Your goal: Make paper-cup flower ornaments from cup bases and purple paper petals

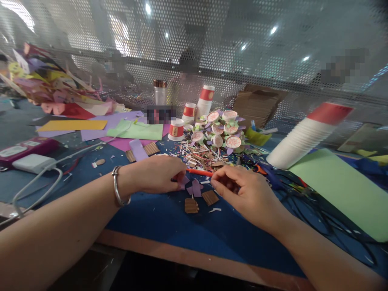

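Observation:
My left hand [157, 173] rests on the blue table cover [169, 222], fingers curled round a purple paper piece [183, 181] and the end of an orange-red pen-like stick [200, 172]. A metal bangle [117, 188] sits on that wrist. My right hand [242, 192] is close to the right, fingers pinched together near the stick's other end; what they pinch is too small to make out. Between and below the hands lie a purple paper cut-out [195, 188] and two small brown corrugated card pieces [209, 197] [191, 205].
Paper scraps [200, 159] and a cluster of decorated paper-cup flowers [222, 131] lie behind the hands. A tipped stack of white cups [306, 135] and green sheet [342, 186] are right. Coloured sheets [133, 129], a white charger [33, 162] with cable, and a perforated screen [212, 48] stand left and behind.

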Available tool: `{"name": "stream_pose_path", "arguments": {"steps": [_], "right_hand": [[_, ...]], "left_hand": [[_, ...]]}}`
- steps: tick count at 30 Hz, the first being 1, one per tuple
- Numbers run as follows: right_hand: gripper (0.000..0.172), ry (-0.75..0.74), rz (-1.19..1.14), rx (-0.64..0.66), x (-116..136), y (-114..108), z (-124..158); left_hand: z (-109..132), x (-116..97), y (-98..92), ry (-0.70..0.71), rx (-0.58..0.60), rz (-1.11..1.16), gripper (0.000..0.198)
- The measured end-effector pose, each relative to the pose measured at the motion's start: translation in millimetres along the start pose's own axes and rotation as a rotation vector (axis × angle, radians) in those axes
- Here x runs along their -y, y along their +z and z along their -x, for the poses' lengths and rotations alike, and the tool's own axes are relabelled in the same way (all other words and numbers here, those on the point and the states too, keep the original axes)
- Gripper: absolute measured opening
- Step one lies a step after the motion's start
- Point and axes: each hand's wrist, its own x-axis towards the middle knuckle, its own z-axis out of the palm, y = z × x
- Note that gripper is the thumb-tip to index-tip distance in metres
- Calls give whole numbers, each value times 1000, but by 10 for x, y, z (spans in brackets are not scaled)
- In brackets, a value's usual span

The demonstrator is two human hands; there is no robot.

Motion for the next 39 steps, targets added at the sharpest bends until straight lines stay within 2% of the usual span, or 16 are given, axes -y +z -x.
{"name": "stream_pose_path", "arguments": {"steps": [5,7,11,15,19,24,27,30,32,36,39], "right_hand": [[12,11,-14,18,10,4,-7],[14,44,-55,38,14,-1,-10],[20,121,-220,72,24,-11,-14],[29,209,-494,142,35,-20,-23],[32,286,-694,159,38,-16,-46],[27,358,-736,82,49,-14,-66],[25,347,-656,13,41,-30,-60],[20,272,-465,-19,17,-40,-52],[16,218,-334,-15,-4,-35,-50],[9,155,-182,49,-30,-8,-50],[7,123,-103,113,-24,-1,-51]], "left_hand": [[-10,-47,-38,49,-24,106,9],[-20,-80,-45,126,-118,172,12],[-47,-145,-1,389,-323,275,15],[-71,-206,73,534,-433,260,17],[-77,-248,116,564,-484,235,16],[-96,-217,127,499,-511,271,17],[-102,-152,95,362,-491,260,25],[-72,-106,36,213,-421,199,11],[-34,-108,4,151,-318,158,6],[31,-174,7,100,-84,110,30],[44,-232,41,117,-4,92,31]]}}
